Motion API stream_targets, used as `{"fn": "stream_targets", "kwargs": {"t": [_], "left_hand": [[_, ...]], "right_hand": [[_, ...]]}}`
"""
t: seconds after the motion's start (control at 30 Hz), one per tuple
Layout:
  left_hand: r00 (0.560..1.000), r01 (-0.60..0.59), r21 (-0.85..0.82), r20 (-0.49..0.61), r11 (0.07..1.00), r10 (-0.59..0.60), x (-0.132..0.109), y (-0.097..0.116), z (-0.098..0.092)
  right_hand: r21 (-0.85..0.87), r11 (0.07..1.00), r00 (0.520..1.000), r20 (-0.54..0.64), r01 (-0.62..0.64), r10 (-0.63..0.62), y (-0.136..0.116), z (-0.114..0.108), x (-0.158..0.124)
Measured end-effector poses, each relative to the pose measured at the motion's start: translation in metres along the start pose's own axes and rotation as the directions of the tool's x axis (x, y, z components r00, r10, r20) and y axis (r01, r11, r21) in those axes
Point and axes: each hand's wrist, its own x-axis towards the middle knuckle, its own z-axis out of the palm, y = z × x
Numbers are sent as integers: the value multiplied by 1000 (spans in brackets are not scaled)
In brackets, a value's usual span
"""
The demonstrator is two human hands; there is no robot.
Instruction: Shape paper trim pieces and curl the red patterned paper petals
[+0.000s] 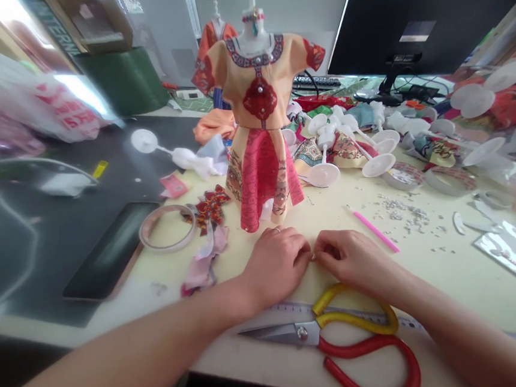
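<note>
Tiny piece (313, 257), too small to identify, sits pinched by the right hand (358, 259); the left hand (277, 263) curls beside it, grip unclear.

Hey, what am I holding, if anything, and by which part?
A tiny pale thing seems pinched between the fingertips of your left hand and right hand; it's too small to identify or tell which part.

A craft workroom for miniature clothes, its cream surface (331, 208) crowded.
A small dress form (258, 94) wears a patterned outfit beside fabric scraps (207, 259); more white forms (324, 177) lie heaped to the right. Large scissors (303, 333), a ruler (290, 307), a tape roll (169, 247) and silvery bits (416, 219) suggest handwork; a monitor (414, 17) and keyboard (320, 82), a desk corner.
</note>
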Motion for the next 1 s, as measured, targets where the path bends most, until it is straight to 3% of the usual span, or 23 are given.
{"fn": "stream_targets", "kwargs": {"t": [0.37,1.0], "left_hand": [[1000,-11,-10,16,1000,11,-1,1,-2],[997,71,36,-16,997,-70,1,6,4]], "right_hand": [[5,1000,1000,-6,6,-6,0,-1,-1],[-68,997,1000,13,-22,23,-4,-2,2]]}}
